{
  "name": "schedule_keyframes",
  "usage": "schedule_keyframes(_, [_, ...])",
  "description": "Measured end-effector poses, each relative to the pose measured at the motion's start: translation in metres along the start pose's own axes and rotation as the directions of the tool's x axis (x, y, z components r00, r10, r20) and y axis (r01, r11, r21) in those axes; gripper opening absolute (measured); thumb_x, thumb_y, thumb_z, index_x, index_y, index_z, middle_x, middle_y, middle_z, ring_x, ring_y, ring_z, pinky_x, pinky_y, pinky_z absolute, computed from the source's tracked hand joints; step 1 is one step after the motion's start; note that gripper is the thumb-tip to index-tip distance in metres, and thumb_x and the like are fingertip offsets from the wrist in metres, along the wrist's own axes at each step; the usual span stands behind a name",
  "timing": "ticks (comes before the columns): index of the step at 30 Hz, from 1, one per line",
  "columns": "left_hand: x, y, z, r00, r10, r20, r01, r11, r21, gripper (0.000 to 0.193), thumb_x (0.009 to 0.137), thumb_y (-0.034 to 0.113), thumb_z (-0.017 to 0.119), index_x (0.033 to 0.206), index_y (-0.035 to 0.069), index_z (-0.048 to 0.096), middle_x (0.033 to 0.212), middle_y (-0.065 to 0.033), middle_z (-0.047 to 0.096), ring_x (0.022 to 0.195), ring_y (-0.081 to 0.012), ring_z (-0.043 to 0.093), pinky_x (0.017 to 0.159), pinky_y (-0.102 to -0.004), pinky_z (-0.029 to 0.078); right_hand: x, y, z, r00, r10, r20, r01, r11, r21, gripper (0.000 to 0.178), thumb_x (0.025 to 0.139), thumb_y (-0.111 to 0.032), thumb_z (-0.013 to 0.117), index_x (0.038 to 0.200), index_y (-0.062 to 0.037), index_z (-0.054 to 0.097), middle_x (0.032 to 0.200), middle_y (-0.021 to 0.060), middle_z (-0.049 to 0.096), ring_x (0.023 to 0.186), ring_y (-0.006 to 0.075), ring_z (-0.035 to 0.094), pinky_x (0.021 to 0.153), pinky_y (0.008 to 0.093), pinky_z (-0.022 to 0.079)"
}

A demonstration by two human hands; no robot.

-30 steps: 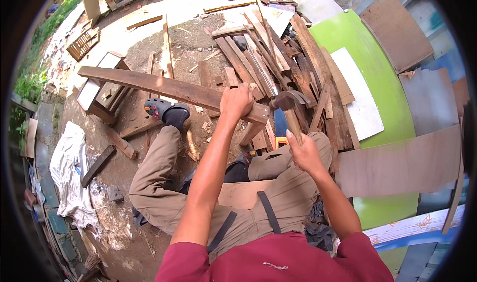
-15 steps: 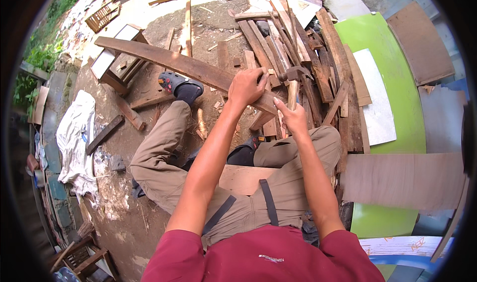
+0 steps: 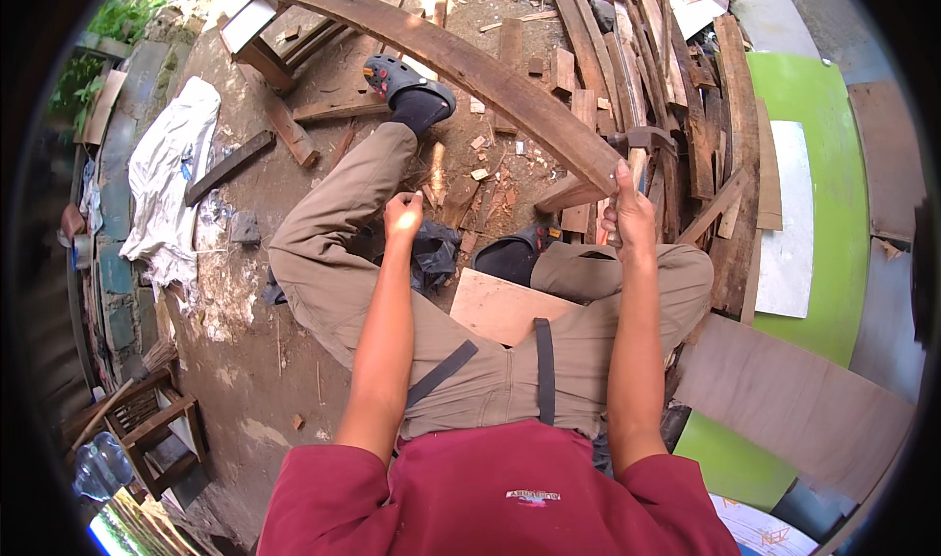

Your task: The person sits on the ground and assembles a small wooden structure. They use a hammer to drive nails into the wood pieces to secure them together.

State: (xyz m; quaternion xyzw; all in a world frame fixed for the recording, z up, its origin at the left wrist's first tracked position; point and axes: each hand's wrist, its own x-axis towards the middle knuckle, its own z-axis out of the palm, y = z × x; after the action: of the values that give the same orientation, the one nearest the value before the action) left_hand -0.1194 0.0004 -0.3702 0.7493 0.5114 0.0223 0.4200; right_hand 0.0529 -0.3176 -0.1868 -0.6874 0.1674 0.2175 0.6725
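My right hand is closed round the wooden handle of a hammer, whose dark metal head points up beyond the fingers. Its thumb presses on the near end of a long brown wooden plank, which slants away to the far left. My left hand is off the plank, over my left shin, with its fingers curled together. Whatever they hold, if anything, is too small to make out. Close beside that hand lies a crumpled black plastic bag. Between my thighs rests a pale wooden board.
Several old planks are heaped at the right, by a green sheet and a plywood panel. A small wooden frame stands far left. White cloth lies on the left, with a wooden stool at the lower left.
My left hand has let go of the plank and come back toward the black bag. My right hand still has the hammer and the plank's end. The whole view has shifted.
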Motion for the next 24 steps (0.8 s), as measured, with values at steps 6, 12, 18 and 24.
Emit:
schedule_keyframes(6, [0.013,-0.059,0.025,0.765,-0.404,0.501,-0.075,0.717,0.693,0.037,0.088,0.026,0.064,0.111,-0.001,0.077,0.124,-0.0218,0.072,0.12,-0.0326,0.069,0.1,-0.0417,0.052,-0.002,0.009,0.002,0.999,-0.037,0.04,0.038,0.999,-0.035,0.056,0.092,-0.061,0.073,0.095,-0.0071,0.06,0.069,-0.0044,0.045,0.051,0.0053,0.041,0.043,0.0244,0.032])
schedule_keyframes(12, [-0.001,-0.064,0.036,0.889,-0.294,0.35,0.057,0.83,0.555,0.036,0.089,0.018,0.067,0.119,0.002,0.075,0.132,-0.0196,0.069,0.13,-0.0284,0.064,0.105,-0.038,0.05,0.004,0.003,-0.006,0.999,0.03,0.041,-0.025,0.992,-0.124,0.067,0.091,-0.07,0.067,0.104,-0.0042,0.062,0.07,-0.0025,0.047,0.052,0.0052,0.042,0.041,0.02,0.032])
schedule_keyframes(18, [0.018,-0.064,0.046,0.905,-0.07,0.42,-0.007,0.984,0.179,0.038,0.089,0.03,0.073,0.118,0.005,0.077,0.124,-0.019,0.073,0.117,-0.0329,0.07,0.101,-0.0381,0.052,0.002,-0.002,-0.007,1.0,0.016,-0.004,-0.017,0.992,-0.128,0.074,0.093,-0.068,0.066,0.116,0.0024,0.061,0.082,0.0033,0.056,0.057,0.0064,0.044,0.043,0.0223,0.033])
schedule_keyframes(24, [0.029,-0.104,0.056,0.934,-0.195,0.3,0.138,0.97,0.2,0.038,0.085,0.025,0.075,0.117,0.004,0.077,0.122,-0.0202,0.073,0.116,-0.033,0.07,0.101,-0.0417,0.052,0.008,-0.003,-0.005,0.999,-0.003,-0.035,-0.002,0.992,-0.127,0.081,0.092,-0.072,0.064,0.122,0.0033,0.061,0.078,0.0025,0.053,0.053,0.006,0.041,0.04,0.0218,0.031])
